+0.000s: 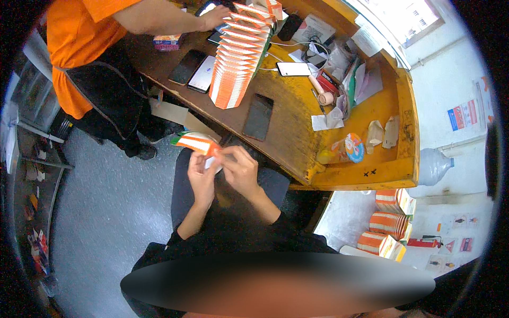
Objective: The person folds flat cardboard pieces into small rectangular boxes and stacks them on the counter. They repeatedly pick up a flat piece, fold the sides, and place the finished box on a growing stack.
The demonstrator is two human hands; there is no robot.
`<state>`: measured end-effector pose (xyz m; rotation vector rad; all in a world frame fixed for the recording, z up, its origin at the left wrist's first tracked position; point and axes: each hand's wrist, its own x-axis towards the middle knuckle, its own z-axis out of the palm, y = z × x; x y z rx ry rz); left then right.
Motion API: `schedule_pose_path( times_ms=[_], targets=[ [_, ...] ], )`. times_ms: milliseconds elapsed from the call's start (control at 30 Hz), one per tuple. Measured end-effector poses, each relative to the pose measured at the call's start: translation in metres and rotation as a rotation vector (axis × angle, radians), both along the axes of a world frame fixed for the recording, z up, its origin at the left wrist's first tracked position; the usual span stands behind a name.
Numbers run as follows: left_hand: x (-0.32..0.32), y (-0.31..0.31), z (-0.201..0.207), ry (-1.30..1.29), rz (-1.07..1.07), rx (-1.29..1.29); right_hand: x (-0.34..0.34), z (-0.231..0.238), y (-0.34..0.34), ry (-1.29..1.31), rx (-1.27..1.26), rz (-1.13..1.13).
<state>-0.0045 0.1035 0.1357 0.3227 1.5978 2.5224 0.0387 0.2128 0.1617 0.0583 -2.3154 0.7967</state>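
Above my lap, I hold an orange, white and green paper food carton [195, 143] tilted in front of me. My left hand [202, 179] is closed on its lower edge, thumb against the white part. The fingers of my right hand [242, 170] pinch its right end, where the carton is slightly blurred. A tall leaning stack of nested orange-and-white cartons [237, 66] stands on the brown desk [289, 135], beyond my hands. Just right of the stack's base lies a dark phone [259, 117].
A person in an orange shirt [85, 42] stands at the left, one hand on the desk. More phones [202, 74], cables and papers lie there. Several carton stacks [389, 225] sit at the lower right, below a large clear water bottle [436, 165]. Shelves [40, 180] line the left.
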Motion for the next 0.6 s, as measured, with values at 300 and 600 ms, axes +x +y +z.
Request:
schedule_pose_path(
  times_ms=[300, 600],
  targets=[
    [-0.022, -0.017, -0.005, -0.188, 0.186, -0.072, -0.150, -0.046, 0.033, 0.127, -0.258, -0.750],
    [-0.031, -0.053, -0.011, -0.118, 0.276, -0.122, -0.214, -0.093, 0.023, 0.220, -0.339, -1.079]
  ],
)
